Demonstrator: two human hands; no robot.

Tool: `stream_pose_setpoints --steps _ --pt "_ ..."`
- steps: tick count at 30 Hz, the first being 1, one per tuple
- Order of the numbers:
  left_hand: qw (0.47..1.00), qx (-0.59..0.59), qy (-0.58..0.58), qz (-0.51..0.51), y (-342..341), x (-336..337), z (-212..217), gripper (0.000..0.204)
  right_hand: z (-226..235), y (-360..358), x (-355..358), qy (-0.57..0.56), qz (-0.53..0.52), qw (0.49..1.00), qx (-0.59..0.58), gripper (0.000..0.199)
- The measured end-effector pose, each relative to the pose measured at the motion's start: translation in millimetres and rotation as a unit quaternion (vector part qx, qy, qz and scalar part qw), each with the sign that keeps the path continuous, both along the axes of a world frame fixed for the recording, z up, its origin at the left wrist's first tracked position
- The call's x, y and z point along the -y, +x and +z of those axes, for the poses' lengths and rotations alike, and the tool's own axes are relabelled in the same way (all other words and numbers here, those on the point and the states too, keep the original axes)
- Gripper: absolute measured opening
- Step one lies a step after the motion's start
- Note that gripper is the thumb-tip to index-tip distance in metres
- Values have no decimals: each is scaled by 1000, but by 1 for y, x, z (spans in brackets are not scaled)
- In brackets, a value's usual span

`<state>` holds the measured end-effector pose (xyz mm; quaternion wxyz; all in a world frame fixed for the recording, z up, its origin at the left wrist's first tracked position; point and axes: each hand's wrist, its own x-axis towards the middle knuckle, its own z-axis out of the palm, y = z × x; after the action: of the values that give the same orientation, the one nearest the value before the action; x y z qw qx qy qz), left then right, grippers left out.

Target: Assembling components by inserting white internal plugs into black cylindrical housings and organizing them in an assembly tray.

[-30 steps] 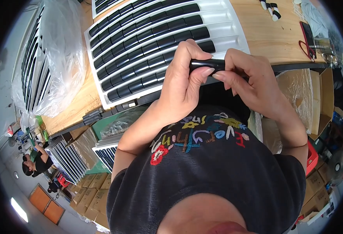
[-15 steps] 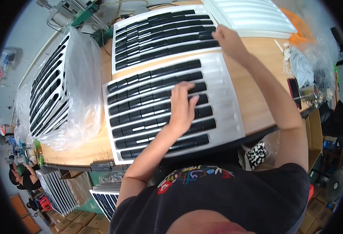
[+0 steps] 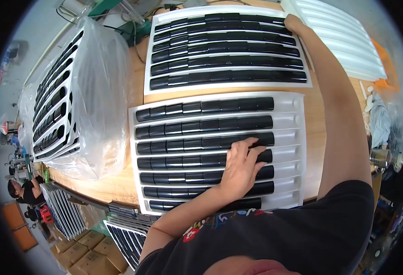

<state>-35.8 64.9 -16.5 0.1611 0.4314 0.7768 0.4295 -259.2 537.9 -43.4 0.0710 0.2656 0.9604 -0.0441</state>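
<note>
Head view, one item at the centre: we record a near white moulded tray (image 3: 298, 137) lying flat on the wooden workbench (image 3: 132, 78), its seven long channels filled with rows of glossy black cylindrical parts (image 3: 197, 126). Our left hand (image 3: 242, 167) rests palm down on the tray's lower right rows, fingers (image 3: 256, 142) spread and extended over the black parts, gripping nothing. Directly beyond, touching or just beside the near tray's far edge, we list a second white tray (image 3: 229, 87) of the same kind, also loaded with black parts. Our right hand (image 3: 293, 22) reaches to that tray's far right corner with the arm stretched out; we cannot tell whether it is open or closed on the rim. Further right: a stack of empty white trays (image 3: 343, 41). To the left of both trays: a stack of loaded trays in a clear plastic bag (image 3: 96, 101). Below the bench edge: more trays (image 3: 64, 211), cardboard boxes (image 3: 82, 252), and another person (image 3: 22, 192) at far left.
</note>
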Motion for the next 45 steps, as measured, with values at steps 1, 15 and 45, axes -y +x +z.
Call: stream_pose_setpoints --steps 1,15,45 --pt "1000 2 0 -2 0 0 1 39 -4 3 -2 16 9 999 -48 30" --pt "996 -87 -15 -5 9 -8 -8 36 21 68 94 133 12 975 -179 24" --pt "913 -254 -19 -320 215 -49 4 46 -214 821 274 -215 -551 776 -220 46"
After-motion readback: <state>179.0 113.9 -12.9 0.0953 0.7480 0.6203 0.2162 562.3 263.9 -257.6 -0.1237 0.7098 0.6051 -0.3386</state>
